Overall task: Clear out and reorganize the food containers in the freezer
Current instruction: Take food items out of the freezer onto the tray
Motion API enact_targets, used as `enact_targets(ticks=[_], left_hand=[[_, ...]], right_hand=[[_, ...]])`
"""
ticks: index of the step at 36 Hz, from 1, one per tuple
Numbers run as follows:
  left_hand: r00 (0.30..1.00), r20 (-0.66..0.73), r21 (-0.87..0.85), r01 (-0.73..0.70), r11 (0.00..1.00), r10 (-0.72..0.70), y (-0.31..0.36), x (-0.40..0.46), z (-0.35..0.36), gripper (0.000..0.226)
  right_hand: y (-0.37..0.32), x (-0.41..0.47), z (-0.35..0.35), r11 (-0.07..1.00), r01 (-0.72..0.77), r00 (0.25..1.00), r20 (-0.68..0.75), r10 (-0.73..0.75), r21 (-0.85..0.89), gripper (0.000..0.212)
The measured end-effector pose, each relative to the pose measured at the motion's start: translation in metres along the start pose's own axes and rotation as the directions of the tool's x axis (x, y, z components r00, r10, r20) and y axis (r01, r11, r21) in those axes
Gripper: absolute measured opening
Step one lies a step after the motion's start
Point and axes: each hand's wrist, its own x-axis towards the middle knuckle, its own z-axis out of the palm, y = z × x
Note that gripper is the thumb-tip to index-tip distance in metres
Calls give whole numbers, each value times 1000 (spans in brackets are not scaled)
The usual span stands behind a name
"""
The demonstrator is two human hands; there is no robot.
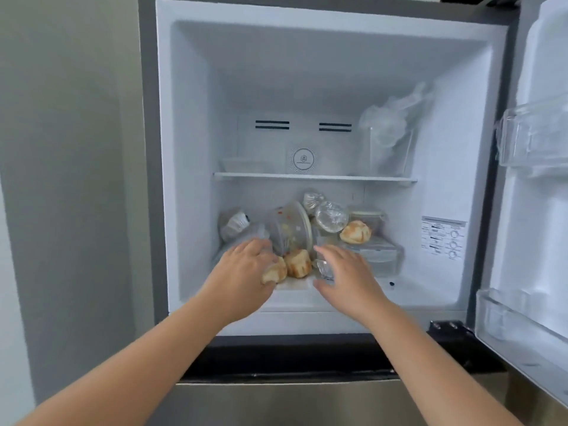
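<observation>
On the freezer's lower floor [295,298], the left hand [242,272] curled round a golden-brown baked bun [274,273], light but likely frozen hard. Behind leaned a speckled translucent lidded bowl [290,230], probably slippery, best gripped by its rim. The right hand [345,276] hovered spread, holding nothing.

- One head-worn wide-angle view, facing forward and slightly down into the open freezer [307,87], close up.
- Freezer cavity fills the frame's centre; its door [534,210] runs down the right edge.
- Both forearms enter from the bottom corners.
</observation>
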Motion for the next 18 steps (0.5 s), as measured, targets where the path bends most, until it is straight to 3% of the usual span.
enact_targets(ticks=[6, 12, 18], left_hand=[[953, 290, 456, -222, 862, 92, 3, 54, 19, 47], [889, 457, 568, -277, 775, -18, 11, 81, 35, 46], [894, 443, 640, -265, 721, -65, 10, 86, 45, 60]], right_hand=[[10, 51, 12, 985, 23, 994, 113, -4, -168, 64], [11, 72, 31, 958, 66, 980, 200, -9, -280, 55], [6, 76, 37, 921, 109, 977, 211, -30, -375, 42]])
